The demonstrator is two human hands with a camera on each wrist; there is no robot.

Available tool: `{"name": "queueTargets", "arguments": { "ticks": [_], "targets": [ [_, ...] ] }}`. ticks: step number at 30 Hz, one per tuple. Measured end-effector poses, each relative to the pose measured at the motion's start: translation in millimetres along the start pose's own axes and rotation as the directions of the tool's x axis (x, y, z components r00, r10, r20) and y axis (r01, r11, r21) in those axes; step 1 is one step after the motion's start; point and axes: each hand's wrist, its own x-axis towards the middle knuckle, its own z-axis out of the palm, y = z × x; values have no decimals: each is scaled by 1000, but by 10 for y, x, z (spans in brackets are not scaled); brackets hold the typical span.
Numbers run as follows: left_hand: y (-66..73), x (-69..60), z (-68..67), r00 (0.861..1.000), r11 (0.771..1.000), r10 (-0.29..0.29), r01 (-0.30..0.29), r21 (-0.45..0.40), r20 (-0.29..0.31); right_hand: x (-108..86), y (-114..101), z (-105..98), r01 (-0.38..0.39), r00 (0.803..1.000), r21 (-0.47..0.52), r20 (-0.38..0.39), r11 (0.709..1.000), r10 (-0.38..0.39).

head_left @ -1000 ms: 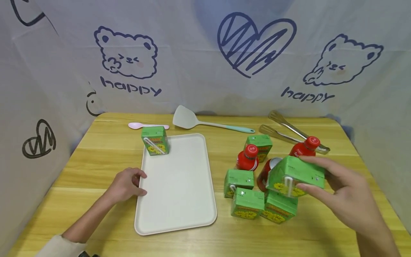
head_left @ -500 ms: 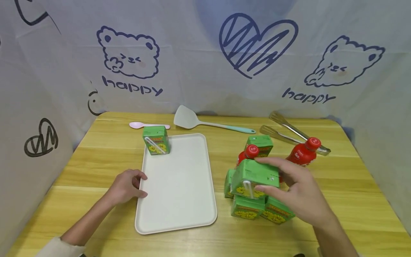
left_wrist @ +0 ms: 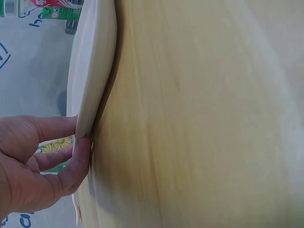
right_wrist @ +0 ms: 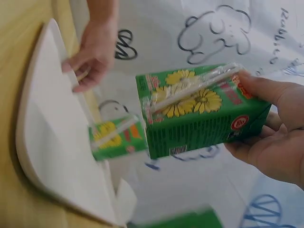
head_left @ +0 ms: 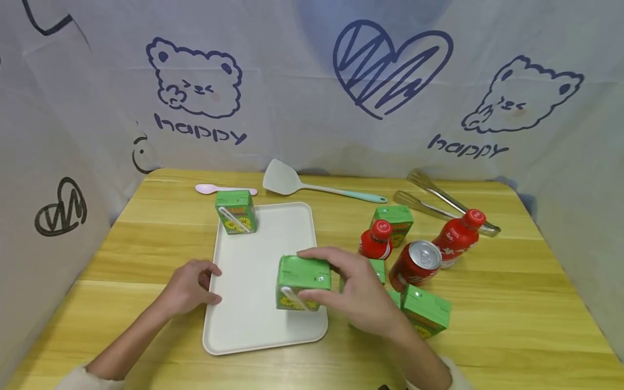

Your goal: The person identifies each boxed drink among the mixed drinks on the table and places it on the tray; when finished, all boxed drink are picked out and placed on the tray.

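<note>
The right hand (right_wrist: 285, 149) is gripping a green carton (right_wrist: 204, 114) printed with yellow flowers, a wrapped straw (right_wrist: 192, 92) running along its face. Behind, a second carton (right_wrist: 116, 137) is standing on the white tray (right_wrist: 54, 135), while the left hand (right_wrist: 97, 57) is touching the tray's rim. Along the bottom, a blurred green shape (right_wrist: 190, 220) is showing, perhaps another carton.

The head view is bright. A dark shadow hugs the white tray (left_wrist: 94, 61) in the left wrist view; in the right one, the farther juice box (right_wrist: 115, 138) looks blurry.
</note>
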Motion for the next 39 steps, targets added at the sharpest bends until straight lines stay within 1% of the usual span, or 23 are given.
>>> {"name": "queueTargets", "arguments": {
  "ticks": [3,8,12,13,19,21,23,28,32,37,39],
  "targets": [
    [2,-17,3,1000,1000,5,-5,-1,0,128,19,158,-32,999,9,21,999,31],
    [4,-45,1,1000,1000,13,-13,15,-3,323,83,383,-96,995,-17,16,995,96],
    [-2,-59,2,1000,999,22,-22,34,-4,470,171,551,-112,994,-30,8,993,112],
    [-4,-59,4,1000,999,15,-15,36,-3,504,190,593,-113,994,-22,7,993,113],
    [-11,-62,-2,1000,999,23,-23,33,7,718,263,805,-138,990,0,-8,990,138],
    [-7,-60,-2,1000,999,29,-29,32,6,797,292,855,-151,988,-6,-15,989,151],
    [-7,-60,-5,999,998,44,-45,34,4,874,324,890,-147,989,-14,-14,989,147],
    [4,-60,-3,998,997,59,-59,46,-1,1065,386,934,-155,988,-51,-22,987,155],
    [8,-56,4,998,997,64,-64,48,-2,1206,439,969,-181,983,-37,-37,983,180],
    [9,-50,13,999,998,41,-41,50,5,1324,503,1051,-228,974,-5,-14,974,228],
    [8,-45,13,999,998,41,-41,50,4,1354,526,1083,-235,972,-14,-6,972,235]
  ]
}}
